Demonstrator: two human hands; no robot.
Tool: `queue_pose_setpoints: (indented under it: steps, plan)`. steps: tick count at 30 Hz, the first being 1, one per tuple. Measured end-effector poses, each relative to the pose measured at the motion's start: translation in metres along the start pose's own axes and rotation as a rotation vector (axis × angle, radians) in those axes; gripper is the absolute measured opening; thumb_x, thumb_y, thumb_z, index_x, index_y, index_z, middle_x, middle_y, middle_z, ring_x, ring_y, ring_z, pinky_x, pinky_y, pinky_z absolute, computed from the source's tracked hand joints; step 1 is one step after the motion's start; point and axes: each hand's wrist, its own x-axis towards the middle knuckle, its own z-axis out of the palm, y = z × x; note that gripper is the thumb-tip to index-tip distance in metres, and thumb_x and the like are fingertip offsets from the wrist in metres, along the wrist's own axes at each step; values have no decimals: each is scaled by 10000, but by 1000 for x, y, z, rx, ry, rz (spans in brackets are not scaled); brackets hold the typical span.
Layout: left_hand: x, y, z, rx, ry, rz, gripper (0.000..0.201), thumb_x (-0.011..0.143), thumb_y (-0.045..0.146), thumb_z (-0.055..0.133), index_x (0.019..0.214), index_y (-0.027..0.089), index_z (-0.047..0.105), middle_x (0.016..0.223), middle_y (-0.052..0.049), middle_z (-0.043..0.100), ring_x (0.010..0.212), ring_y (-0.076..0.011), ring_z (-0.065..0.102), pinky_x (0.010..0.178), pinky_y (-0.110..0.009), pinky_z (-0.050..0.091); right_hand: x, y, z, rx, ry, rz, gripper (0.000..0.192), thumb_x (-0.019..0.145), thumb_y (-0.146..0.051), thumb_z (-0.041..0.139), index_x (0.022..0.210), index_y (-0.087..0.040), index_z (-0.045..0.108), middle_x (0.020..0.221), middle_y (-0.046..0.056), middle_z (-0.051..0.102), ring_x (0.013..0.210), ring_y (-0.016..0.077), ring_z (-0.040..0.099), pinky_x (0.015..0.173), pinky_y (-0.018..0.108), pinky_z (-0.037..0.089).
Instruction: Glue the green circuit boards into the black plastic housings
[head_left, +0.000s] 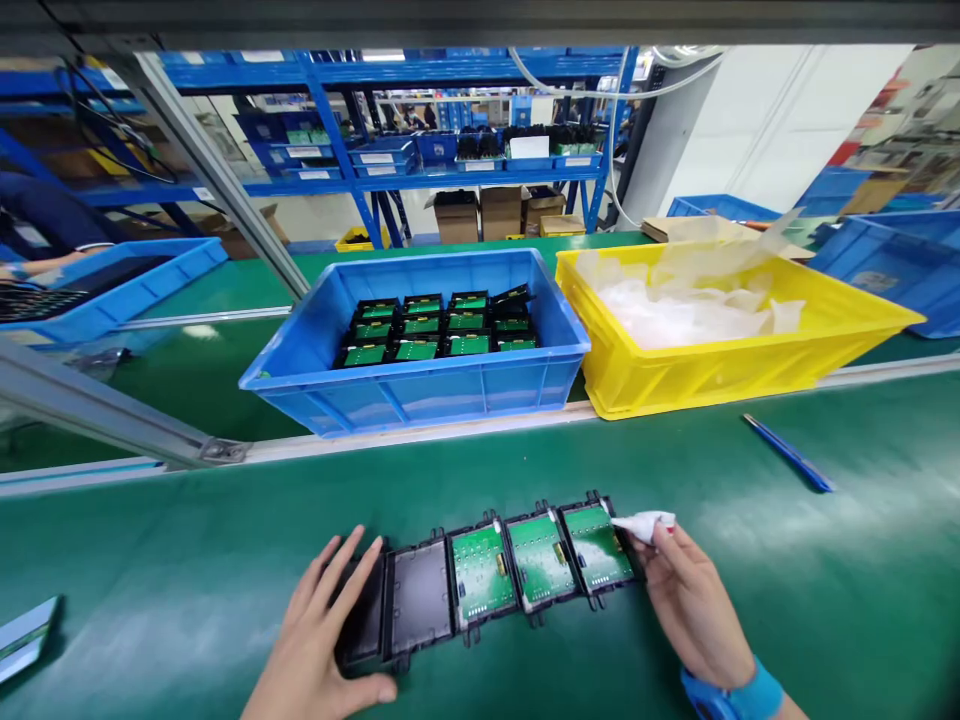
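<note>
A slanting row of black plastic housings lies on the green bench. Its three right ones hold green circuit boards point(544, 560), with white material at some of the corners; the two left ones, such as this black housing point(421, 597), show bare insides. My left hand point(319, 635) rests with spread fingers over the leftmost housing, partly hiding it. Pinched in my right hand point(694, 600) is a small white glue tube point(646, 524). Its pointed nozzle is at the upper right corner of the rightmost board; whether it touches I cannot tell.
Behind the row stand a blue bin point(420, 390) with several boards in black housings and a yellow bin point(750, 365) with translucent wrapping. A blue pen point(789, 453) lies at right. At left rise a metal post point(217, 170) and another person's arm point(52, 262).
</note>
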Motion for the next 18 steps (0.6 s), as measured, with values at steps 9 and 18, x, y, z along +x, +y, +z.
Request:
queue_pose_setpoints:
  steps: [9,18]
  plan:
    - [38,35,12,-65,22,-3,983,704,587,731,1507,270,262,1485,-146,388,1375,-466,279,1006,-612,415,46,-15,2,-35,5,-48,355,605,-469,853,809,-209,724,733,-14,643,658,107,542,620,185,486]
    - [49,45,11,9,6,78,1186,623,744,704,1534,205,167,1526,-196,326,1399,-475,239,1075,-707,205,50,-40,15,-127,-31,-216,339,630,-467,840,832,-225,715,827,-2,674,783,126,590,731,175,499]
